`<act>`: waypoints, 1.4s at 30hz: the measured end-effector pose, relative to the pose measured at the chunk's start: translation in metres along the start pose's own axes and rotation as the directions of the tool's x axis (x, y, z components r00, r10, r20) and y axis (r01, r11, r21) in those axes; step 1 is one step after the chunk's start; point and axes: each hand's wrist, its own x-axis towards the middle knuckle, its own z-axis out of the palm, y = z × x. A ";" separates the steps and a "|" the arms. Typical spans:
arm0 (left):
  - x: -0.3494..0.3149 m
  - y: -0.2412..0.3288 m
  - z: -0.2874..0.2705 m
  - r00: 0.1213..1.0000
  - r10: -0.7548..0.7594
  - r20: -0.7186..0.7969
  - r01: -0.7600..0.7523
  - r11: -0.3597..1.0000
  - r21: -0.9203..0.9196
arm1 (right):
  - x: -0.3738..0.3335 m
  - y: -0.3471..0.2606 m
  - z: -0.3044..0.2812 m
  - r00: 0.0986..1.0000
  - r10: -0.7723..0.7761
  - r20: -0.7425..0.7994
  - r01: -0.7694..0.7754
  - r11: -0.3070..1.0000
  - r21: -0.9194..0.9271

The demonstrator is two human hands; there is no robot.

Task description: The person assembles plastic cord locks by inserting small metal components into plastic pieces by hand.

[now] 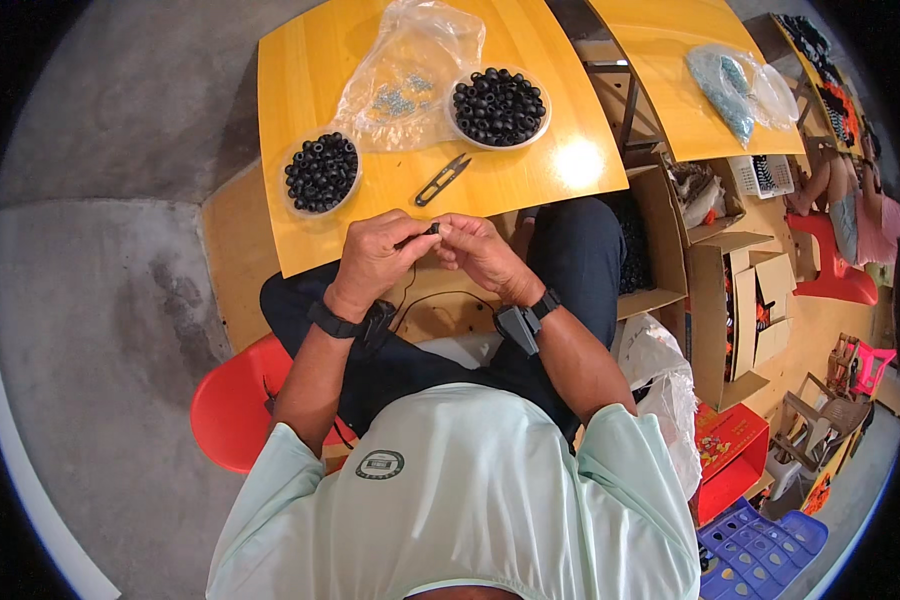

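Over the near edge of the yellow table (305, 80), both my hands meet at a small black part (434, 229). My left hand (375, 255) is closed on it, thumb and forefinger together. The fingertips of my right hand (478, 250) pinch it from the other side; its exact shape is mostly hidden. Just beyond lie black thread snips (442, 181). Round black hollow beads (322, 172) fill a clear bowl at the left, and more black beads (498, 106) fill a second bowl at the right. Small silvery pieces (402, 98) lie on a clear plastic bag (410, 45) between them.
A dark cord (440, 296) hangs between my wrists. Open cardboard boxes (722, 320) stand to my right, near a white sack (660, 365). A second yellow table (670, 50) holds a bag of bluish pieces (722, 90). Another person (850, 195) sits at the far right.
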 end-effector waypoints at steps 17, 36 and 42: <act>0.002 -0.005 0.000 0.960 0.154 0.235 -0.222 0.928 0.299 | -0.003 -0.007 0.009 0.997 0.067 -0.034 -0.075 0.929 -0.361; -0.006 -0.006 -0.013 0.988 -0.029 0.151 0.010 0.991 0.131 | -0.001 0.002 -0.001 0.988 0.132 0.077 -0.121 0.983 -0.138; -0.011 -0.002 -0.008 0.996 0.016 0.084 -0.033 0.976 0.214 | -0.001 0.000 0.003 0.986 0.126 0.108 -0.122 0.992 -0.043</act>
